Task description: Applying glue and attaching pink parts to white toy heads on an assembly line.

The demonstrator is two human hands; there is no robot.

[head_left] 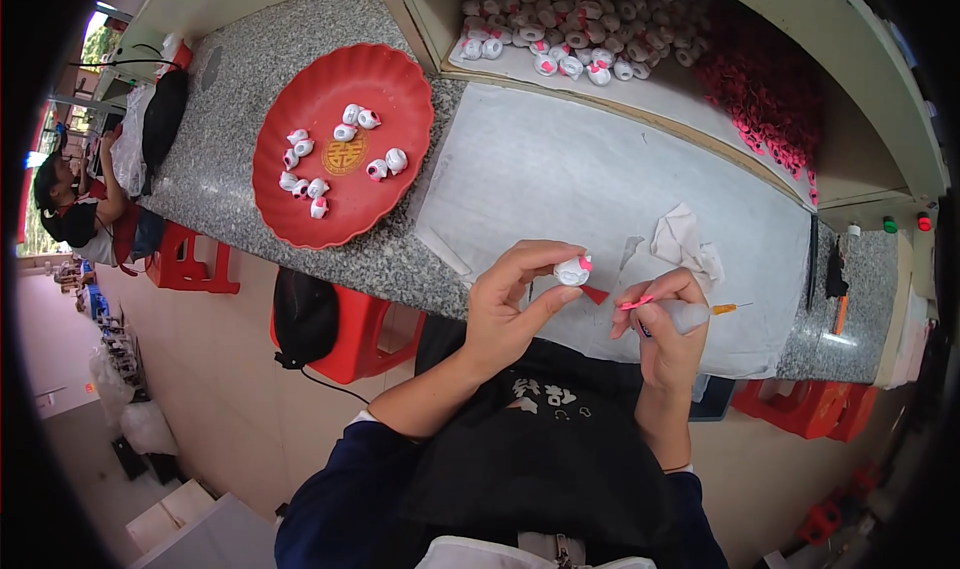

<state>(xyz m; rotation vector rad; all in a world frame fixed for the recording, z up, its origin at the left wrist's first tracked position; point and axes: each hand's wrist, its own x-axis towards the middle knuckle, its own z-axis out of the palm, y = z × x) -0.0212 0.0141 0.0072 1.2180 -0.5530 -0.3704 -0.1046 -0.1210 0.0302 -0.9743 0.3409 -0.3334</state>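
Observation:
Between its thumb and forefinger, my left hand (503, 314) pinches a small round white piece (571, 273) with a pink bit on its upper side. My right hand (673, 347) is a short way to the right. Its fingertips hold a small flat pink piece (636, 302). The same hand also grips a translucent squeeze bottle (688, 316), whose yellow needle tip (724, 309) points right. Both hands are above the near part of a white sheet (600, 164). A small red pointed thing (595, 295) shows between the hands, partly hidden.
A red scalloped plate (283, 99) with several white-and-pink pieces stands left. A shelf behind bears heaped white pieces (590, 29) and pink pieces (775, 119). Crumpled cloth (685, 241) lies on the sheet. Red stools (358, 334) stand below; a person (85, 204) is far left.

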